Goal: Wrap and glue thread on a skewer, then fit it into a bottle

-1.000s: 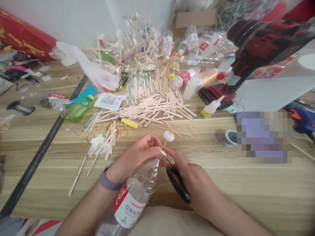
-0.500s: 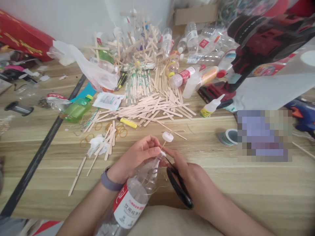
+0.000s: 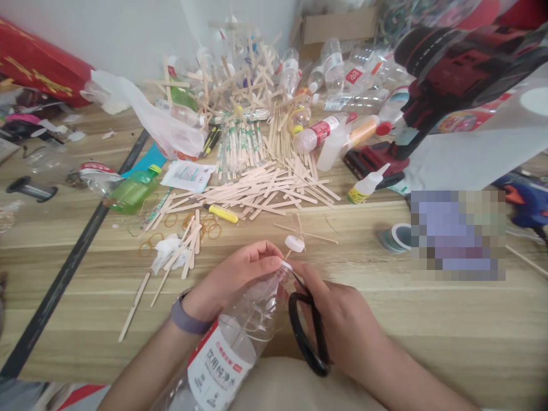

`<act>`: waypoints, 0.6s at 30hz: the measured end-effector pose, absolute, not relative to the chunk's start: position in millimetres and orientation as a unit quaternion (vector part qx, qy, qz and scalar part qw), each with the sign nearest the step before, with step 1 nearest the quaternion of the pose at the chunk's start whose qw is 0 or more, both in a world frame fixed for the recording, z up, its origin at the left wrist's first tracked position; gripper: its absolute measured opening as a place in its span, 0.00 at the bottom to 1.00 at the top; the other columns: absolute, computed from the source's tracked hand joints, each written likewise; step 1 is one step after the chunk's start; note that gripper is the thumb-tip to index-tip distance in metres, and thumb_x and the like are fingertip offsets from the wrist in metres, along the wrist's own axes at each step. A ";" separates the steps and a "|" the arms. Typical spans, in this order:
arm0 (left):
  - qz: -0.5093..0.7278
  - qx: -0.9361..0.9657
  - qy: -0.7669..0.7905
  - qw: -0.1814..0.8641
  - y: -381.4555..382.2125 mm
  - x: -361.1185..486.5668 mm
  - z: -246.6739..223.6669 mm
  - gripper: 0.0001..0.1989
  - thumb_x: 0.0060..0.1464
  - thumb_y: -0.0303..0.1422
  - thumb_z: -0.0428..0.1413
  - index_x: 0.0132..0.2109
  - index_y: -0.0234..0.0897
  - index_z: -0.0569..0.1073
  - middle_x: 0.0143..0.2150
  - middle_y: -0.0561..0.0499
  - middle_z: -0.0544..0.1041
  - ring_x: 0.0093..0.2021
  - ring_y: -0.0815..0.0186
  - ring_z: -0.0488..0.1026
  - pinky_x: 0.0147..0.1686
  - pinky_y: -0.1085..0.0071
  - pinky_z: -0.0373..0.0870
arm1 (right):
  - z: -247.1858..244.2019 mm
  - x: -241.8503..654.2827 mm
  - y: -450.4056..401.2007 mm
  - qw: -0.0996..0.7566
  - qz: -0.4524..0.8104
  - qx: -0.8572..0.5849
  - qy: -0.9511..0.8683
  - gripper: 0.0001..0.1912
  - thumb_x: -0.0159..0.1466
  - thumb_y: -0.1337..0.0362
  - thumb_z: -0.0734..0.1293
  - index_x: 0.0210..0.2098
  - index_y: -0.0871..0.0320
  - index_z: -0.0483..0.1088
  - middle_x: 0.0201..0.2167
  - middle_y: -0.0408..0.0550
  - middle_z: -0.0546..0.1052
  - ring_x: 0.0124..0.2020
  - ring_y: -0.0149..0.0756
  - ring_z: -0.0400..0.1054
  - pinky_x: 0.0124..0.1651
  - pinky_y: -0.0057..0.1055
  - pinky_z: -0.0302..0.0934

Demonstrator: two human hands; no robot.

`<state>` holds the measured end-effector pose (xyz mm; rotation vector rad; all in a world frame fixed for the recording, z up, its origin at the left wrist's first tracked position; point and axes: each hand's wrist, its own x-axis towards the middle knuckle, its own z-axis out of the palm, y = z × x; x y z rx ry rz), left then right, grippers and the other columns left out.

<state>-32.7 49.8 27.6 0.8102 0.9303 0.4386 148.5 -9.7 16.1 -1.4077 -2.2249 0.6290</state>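
Observation:
A clear plastic water bottle [image 3: 226, 354] with a red and white label leans up from my lap. At its neck, my left hand [image 3: 252, 265] is closed, thumb and fingers gripping the rim. My right hand [image 3: 338, 314] is wrapped round black-handled scissors [image 3: 317, 366], whose blade points at the bottle's mouth; its fingertips touch the neck. Just beyond the mouth sits a white bottle cap [image 3: 294, 244] on a thin stick, with crossed sticks at the stick's far end. Loose thread or wire loops show at the bottle's shoulder. The scissors' blade tips are hidden.
Craft sticks [image 3: 257, 191] lie heaped ahead, with a yellow utility knife [image 3: 222, 213] before them. Beyond are several plastic bottles. A red and black power drill [image 3: 445, 85], a glue bottle [image 3: 363, 185] and a spool [image 3: 396, 237] stand right. Rubber bands [image 3: 209, 228] lie left.
The bottle has turned, so more of its label faces me. The cap and its crossed sticks have rotated slightly. The scissors' handles have swung and their loop looks wider.

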 end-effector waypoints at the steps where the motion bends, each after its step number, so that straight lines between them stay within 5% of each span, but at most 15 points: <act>1: 0.196 0.388 0.441 0.785 50.4 -33.4 29.1 0.13 0.54 0.39 0.59 0.38 0.35 0.68 0.29 0.54 0.73 0.26 0.73 0.68 0.27 0.76 0.61 | 16.8 149.2 -9.8 0.207 0.228 -0.507 -0.805 0.23 0.59 0.75 0.56 0.53 0.61 0.62 0.20 0.42 0.76 0.17 0.31 0.68 0.21 0.24 0.56; 18: 0.196 0.398 0.488 0.751 51.3 -29.2 37.9 0.08 0.54 0.36 0.57 0.34 0.35 0.69 0.29 0.51 0.78 0.29 0.69 0.73 0.31 0.74 0.65 | 15.8 147.8 -8.3 0.145 0.245 -0.520 -0.805 0.28 0.56 0.75 0.57 0.56 0.63 0.59 0.18 0.43 0.77 0.15 0.34 0.69 0.19 0.24 0.53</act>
